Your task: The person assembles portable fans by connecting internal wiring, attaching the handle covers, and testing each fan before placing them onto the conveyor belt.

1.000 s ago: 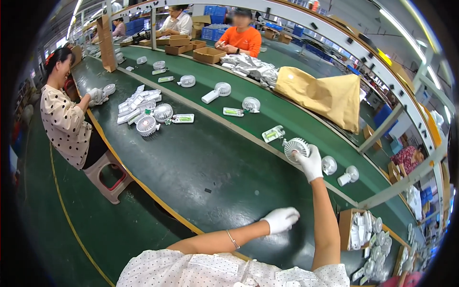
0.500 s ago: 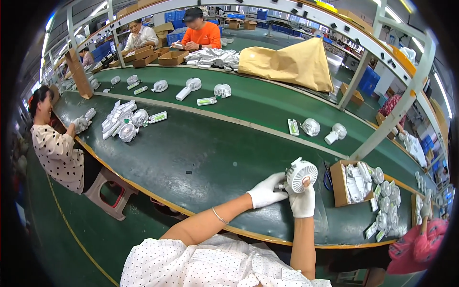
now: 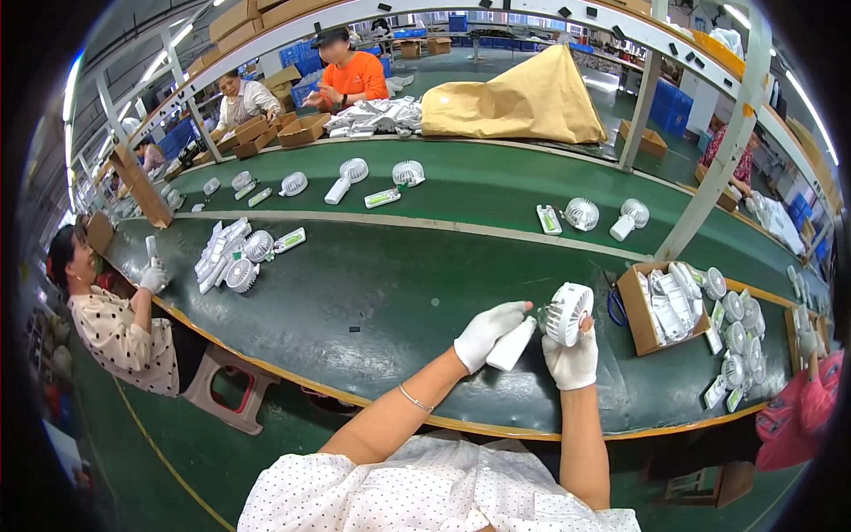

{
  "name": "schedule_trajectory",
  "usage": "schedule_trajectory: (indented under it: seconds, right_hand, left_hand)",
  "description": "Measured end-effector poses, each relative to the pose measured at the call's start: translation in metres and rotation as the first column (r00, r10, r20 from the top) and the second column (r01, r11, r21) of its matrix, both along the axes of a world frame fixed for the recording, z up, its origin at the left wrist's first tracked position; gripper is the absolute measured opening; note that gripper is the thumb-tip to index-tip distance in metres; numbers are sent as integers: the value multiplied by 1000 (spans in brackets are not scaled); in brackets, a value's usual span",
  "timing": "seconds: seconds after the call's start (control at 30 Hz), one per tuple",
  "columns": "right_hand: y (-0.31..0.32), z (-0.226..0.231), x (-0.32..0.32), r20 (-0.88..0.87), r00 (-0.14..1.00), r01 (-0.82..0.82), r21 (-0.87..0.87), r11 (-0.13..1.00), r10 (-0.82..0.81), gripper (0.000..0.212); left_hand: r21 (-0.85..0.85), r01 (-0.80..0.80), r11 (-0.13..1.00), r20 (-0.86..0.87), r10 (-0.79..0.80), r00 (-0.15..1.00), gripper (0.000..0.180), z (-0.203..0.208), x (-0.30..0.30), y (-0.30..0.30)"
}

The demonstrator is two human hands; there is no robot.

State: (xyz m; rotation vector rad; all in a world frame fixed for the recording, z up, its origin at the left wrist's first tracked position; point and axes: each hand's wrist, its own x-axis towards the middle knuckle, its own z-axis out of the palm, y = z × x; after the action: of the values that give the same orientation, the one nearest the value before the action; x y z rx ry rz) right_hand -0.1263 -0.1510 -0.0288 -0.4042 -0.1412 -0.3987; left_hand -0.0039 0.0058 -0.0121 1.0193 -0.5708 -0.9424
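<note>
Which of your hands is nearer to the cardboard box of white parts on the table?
The right hand. It holds a fan head to the left of the box; the left hand, holding a white handle, is farther left, beyond the right one.

**Factory hall with an assembly line**

A long green conveyor belt curves across the frame, carrying spaced-out white fan parts of the same kind. A dark green workbench runs alongside it, in the middle of the frame. Co-workers are spread along the line, one in orange at upper left. Open cartons, blue crates at upper right, metal posts and strip lights also point to mass production.
</note>
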Motion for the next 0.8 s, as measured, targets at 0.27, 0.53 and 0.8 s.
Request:
schedule_trajectory:
  seconds: [0.27,0.53,0.8]
  right_hand:
    - [7,3,2,-121,993,-21,-114,993,7,60]
    - [-8,-6,2,-125,963,240,1,971,-238,52]
    - [-11,-3,-4,-139,900,339,-372,864,-413,75]
  left_hand:
    - [162,158,974,424,-214,880,93,1,-15,-6]
    - [108,279,954,-23,-278,960,84,7,-17,1]
    - [13,-25,1000,-331,28,943,47,-5,14,0]
